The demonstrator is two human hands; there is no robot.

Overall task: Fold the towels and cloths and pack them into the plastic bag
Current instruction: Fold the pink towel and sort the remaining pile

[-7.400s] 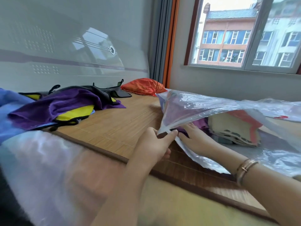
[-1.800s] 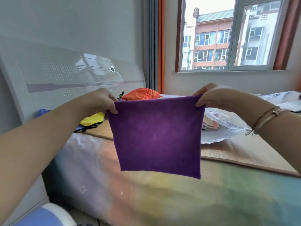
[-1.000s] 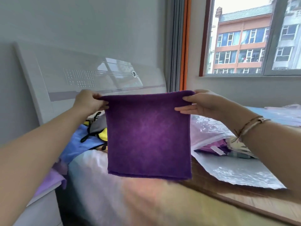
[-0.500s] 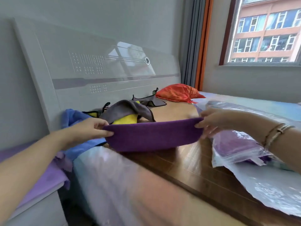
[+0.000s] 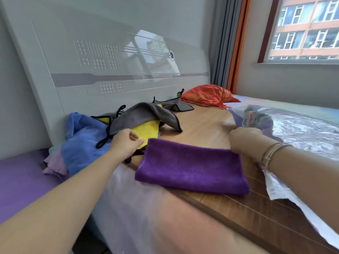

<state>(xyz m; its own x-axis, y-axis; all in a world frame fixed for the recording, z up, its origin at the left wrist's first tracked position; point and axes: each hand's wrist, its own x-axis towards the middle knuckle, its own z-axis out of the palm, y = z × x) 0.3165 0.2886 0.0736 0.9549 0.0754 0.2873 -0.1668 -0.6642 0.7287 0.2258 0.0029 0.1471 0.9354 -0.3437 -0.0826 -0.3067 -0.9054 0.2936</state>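
Observation:
A purple towel [image 5: 190,171], folded in half, lies flat on the bamboo mat [image 5: 205,121] near the bed's front edge. My left hand [image 5: 125,143] pinches its far left corner. At the far right corner my right hand [image 5: 244,142] has its fingers curled down onto the towel, fingertips hidden. The clear plastic bag [image 5: 302,129] lies to the right, under my right forearm, with folded cloths [image 5: 256,116] dimly visible inside. Unfolded cloths sit behind my left hand: a grey and yellow cloth [image 5: 146,116] and a blue towel [image 5: 82,142].
An orange pillow [image 5: 207,97] lies at the far end by the curtain. A second grey cloth [image 5: 176,105] lies before it. The white headboard [image 5: 110,61] runs along the left. A purple surface [image 5: 18,180] sits lower, left of the bed.
The purple towel, held up spread in the air, was folded in half and lowered onto the mat. Both hands came down with it and stay at its far corners.

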